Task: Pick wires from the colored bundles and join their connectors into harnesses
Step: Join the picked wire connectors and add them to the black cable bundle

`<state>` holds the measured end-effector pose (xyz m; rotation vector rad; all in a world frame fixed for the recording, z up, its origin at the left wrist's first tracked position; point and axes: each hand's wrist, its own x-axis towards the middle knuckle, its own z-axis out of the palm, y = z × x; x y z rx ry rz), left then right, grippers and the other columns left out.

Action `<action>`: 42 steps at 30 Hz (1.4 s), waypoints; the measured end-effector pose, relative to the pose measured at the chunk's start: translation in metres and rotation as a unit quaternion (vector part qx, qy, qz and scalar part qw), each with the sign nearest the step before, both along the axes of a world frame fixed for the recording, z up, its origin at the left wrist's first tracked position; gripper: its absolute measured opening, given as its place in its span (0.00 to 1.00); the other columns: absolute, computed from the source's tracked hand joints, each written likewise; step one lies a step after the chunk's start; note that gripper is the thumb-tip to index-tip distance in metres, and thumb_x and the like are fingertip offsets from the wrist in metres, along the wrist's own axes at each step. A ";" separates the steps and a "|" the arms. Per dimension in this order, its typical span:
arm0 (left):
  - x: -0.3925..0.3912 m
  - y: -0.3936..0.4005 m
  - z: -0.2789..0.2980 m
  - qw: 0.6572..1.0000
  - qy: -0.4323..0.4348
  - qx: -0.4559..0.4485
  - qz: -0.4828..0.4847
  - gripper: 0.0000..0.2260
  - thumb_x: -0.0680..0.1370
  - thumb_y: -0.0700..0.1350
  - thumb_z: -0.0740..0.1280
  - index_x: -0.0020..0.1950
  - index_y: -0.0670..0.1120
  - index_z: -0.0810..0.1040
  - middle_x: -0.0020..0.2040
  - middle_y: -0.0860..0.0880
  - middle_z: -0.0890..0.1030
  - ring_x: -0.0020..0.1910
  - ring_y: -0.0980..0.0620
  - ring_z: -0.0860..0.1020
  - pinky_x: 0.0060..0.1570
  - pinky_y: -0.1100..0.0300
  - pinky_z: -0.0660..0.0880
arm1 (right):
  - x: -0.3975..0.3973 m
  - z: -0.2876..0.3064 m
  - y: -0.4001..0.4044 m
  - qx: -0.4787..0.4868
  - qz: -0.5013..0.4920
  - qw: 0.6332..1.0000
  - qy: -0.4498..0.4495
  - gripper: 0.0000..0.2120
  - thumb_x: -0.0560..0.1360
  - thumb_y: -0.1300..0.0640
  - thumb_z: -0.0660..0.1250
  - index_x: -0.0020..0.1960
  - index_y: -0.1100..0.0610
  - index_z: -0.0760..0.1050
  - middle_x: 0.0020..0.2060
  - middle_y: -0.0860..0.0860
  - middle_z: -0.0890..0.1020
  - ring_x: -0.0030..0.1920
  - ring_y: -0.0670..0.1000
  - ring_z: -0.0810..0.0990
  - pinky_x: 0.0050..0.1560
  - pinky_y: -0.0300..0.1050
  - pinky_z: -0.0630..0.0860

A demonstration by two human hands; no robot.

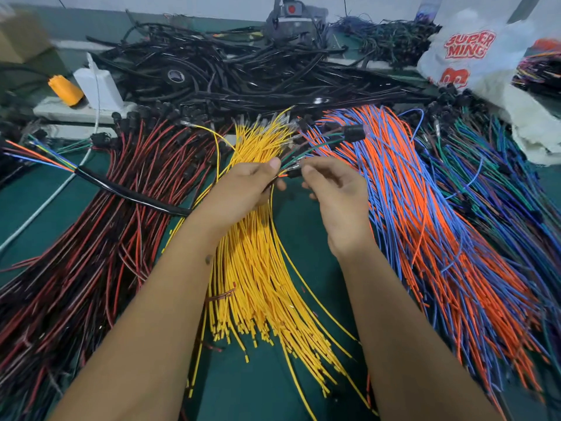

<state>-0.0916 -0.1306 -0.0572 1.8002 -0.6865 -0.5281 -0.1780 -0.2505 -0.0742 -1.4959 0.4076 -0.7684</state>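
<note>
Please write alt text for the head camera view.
Left hand and right hand pinch thin wires together above a yellow wire bundle, flanked by red-black bundle and orange-blue bundle on a green table.

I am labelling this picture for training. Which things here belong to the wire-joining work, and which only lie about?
Belong to the work:
left hand and right hand, both pinching thin wires
yellow bundle
red and black bundle
orange and blue bundle

Only lying about:
orange cap
printed plastic bag
black cable heap
</note>
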 end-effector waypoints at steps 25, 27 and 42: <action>-0.001 0.001 -0.016 0.982 -0.186 -0.021 0.021 0.07 0.81 0.44 0.62 0.54 0.48 0.80 0.40 0.54 0.79 0.42 0.55 0.77 0.43 0.59 0.71 | -0.002 0.000 -0.004 0.132 0.007 0.991 -0.035 0.08 0.77 0.60 0.67 0.39 0.56 0.76 0.32 0.48 0.78 0.33 0.45 0.75 0.39 0.39 0.71; 0.000 0.001 -0.019 0.967 -0.250 -0.002 0.042 0.10 0.79 0.44 0.64 0.59 0.48 0.80 0.48 0.53 0.81 0.51 0.50 0.78 0.51 0.56 0.73 | -0.002 0.000 -0.006 0.163 0.001 0.985 -0.048 0.10 0.79 0.59 0.66 0.38 0.56 0.75 0.32 0.50 0.77 0.33 0.46 0.76 0.38 0.39 0.71; -0.002 0.000 -0.026 0.906 -0.414 -0.015 0.084 0.14 0.76 0.42 0.69 0.61 0.49 0.80 0.48 0.50 0.83 0.49 0.46 0.76 0.48 0.48 0.74 | 0.000 -0.005 0.002 0.093 0.058 0.994 -0.006 0.06 0.78 0.61 0.66 0.54 0.54 0.73 0.45 0.52 0.82 0.39 0.48 0.84 0.42 0.39 0.78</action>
